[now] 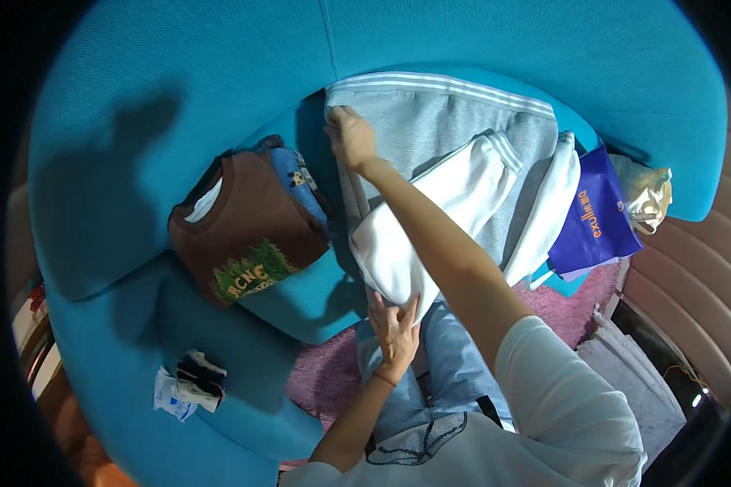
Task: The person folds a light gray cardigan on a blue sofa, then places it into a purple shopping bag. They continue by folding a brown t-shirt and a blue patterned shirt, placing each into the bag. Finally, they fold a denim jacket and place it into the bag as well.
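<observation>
A grey sweatshirt (402,131) with white sleeves lies spread on a turquoise sofa seat, its striped hem pointing away from me. One white sleeve (457,195) is folded across the body; the other (542,207) hangs along the right side. My right hand (350,139) reaches across and grips the left edge of the fabric just below the hem. Close to my body, my left hand (395,335) pinches the near end of the garment, some fingers spread over the white cloth. The collar cannot be seen.
Left of the sweatshirt sits a folded brown top (262,207) with a printed front, overlapping blue folded clothing (295,182). A purple bag (597,213) bearing writing and a beige plastic bag (649,189) are at right. Small folded fabric (202,377) rests beside plastic packaging (172,394).
</observation>
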### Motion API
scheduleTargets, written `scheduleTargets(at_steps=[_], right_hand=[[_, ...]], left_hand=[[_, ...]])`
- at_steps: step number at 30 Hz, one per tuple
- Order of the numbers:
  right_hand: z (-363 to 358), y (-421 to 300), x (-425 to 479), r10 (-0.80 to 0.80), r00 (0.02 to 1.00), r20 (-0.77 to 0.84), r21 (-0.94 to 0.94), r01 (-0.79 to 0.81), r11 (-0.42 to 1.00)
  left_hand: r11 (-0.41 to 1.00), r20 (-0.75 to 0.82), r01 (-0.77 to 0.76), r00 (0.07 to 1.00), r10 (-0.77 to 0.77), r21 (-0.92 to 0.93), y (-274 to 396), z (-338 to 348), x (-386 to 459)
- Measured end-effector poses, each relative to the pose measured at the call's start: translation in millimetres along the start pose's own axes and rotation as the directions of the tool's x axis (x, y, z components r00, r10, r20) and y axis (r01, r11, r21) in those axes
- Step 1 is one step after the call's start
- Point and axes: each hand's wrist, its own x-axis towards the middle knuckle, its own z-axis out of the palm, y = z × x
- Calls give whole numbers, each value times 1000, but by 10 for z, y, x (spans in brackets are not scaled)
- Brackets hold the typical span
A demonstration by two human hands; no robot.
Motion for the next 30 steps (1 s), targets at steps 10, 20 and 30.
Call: scheduleTargets(at_steps=[10,20,30], right_hand=[[-1323,1372,-303,335,936,-108,157,-316,936],[-1920,1961,-1460,569,375,-732,119,-752,649],[-3149,911,-1795,387,719,-577,228,-313,922]], left_hand=[[977,136,-203,968,209,-61,348,474,286],[977,172,-214,962,214,-23,357,577,328],[980,139,-178,972,189,-91,279,733,261]])
